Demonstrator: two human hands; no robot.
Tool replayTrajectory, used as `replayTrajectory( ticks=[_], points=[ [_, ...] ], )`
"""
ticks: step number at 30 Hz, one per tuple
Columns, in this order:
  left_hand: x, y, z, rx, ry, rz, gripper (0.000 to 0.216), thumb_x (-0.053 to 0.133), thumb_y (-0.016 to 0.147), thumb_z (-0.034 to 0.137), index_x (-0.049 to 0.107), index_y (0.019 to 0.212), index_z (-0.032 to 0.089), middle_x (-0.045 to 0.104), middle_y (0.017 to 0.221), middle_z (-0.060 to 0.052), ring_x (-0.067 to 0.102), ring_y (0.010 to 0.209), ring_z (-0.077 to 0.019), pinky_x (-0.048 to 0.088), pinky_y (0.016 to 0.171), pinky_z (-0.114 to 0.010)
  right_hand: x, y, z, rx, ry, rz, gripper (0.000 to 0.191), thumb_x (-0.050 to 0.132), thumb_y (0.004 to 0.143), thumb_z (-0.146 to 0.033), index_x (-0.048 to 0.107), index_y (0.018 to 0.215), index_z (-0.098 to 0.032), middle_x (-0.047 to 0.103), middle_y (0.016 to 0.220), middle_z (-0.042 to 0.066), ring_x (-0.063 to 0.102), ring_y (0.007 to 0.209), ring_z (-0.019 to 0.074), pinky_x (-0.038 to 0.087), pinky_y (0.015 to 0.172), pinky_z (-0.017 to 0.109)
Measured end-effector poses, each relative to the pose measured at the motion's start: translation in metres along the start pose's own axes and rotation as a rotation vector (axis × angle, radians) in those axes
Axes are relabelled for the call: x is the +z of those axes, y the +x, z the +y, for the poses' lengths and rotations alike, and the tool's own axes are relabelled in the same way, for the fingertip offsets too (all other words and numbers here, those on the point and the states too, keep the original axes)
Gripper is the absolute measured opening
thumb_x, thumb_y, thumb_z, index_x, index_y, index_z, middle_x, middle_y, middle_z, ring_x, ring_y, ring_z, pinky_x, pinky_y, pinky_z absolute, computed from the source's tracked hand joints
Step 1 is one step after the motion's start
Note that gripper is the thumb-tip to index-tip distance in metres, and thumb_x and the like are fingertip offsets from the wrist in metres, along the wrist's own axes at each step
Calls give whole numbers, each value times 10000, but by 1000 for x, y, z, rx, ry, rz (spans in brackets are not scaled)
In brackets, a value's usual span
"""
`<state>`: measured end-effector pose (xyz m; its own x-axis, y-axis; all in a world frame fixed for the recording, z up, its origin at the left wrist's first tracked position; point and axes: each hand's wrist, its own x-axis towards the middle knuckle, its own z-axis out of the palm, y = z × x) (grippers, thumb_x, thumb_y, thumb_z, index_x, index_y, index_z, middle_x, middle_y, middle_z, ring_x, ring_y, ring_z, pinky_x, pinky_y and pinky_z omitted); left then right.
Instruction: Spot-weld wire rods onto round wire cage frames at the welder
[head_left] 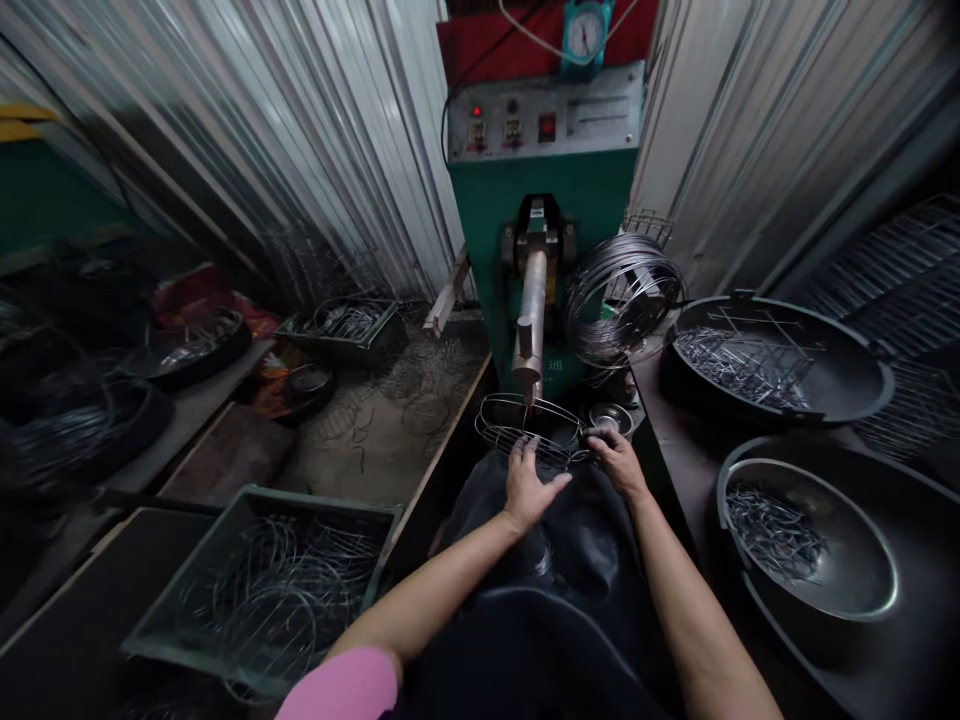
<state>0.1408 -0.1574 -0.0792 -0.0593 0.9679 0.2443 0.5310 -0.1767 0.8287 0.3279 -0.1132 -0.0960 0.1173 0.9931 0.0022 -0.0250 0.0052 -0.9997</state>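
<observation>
The wire frame (525,420) sits under the welder (531,300) tip, just off the table's (679,450) left edge. The left hand (529,487) rests on its near rim, fingers spread wide. The right hand (616,462) grips its right end, fingers curled around the wire. A coil (622,300) hangs beside the welder.

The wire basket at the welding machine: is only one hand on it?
No, both the left hand and the right hand rest on the near rim of the wire basket.
</observation>
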Motion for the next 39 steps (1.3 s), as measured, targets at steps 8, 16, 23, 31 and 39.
replayTrajectory(
  ticks=[8,16,23,31,39],
  points=[
    [33,18,13,-351,-501,161,461,755,609,232,451,953,188,506,1004,-63,570,858,-149,472,829,-347,11,-31,-12,-89,-90,32,269,675,670,-434,614,720,-177,639,780,24,577,759,177,447,750,307],
    [-3,12,-4,-271,-738,-97,510,795,541,207,480,941,183,520,1031,-55,575,910,-149,478,816,-318,38,-64,-29,-149,-349,223,378,642,684,-533,597,814,-181,648,806,55,586,768,203,446,745,320],
    [-4,4,-3,-256,-766,-117,462,750,606,231,460,964,193,531,995,-47,581,886,-134,480,815,-311,56,-68,-42,-199,-524,332,346,595,722,-552,513,690,-217,579,670,3,516,619,151,430,643,280],
    [-12,9,-23,-267,-770,17,429,700,658,300,413,963,209,521,987,-43,581,900,-136,471,837,-307,94,-57,-50,-241,-585,248,449,657,674,-527,524,957,-205,593,915,79,556,872,244,446,789,367],
    [-15,7,-27,-269,-770,55,398,688,684,336,436,959,200,525,981,-48,580,881,-136,475,819,-298,113,-49,-48,-366,-678,253,266,631,726,-455,507,741,-220,536,800,57,509,804,229,432,752,357]
  ],
)
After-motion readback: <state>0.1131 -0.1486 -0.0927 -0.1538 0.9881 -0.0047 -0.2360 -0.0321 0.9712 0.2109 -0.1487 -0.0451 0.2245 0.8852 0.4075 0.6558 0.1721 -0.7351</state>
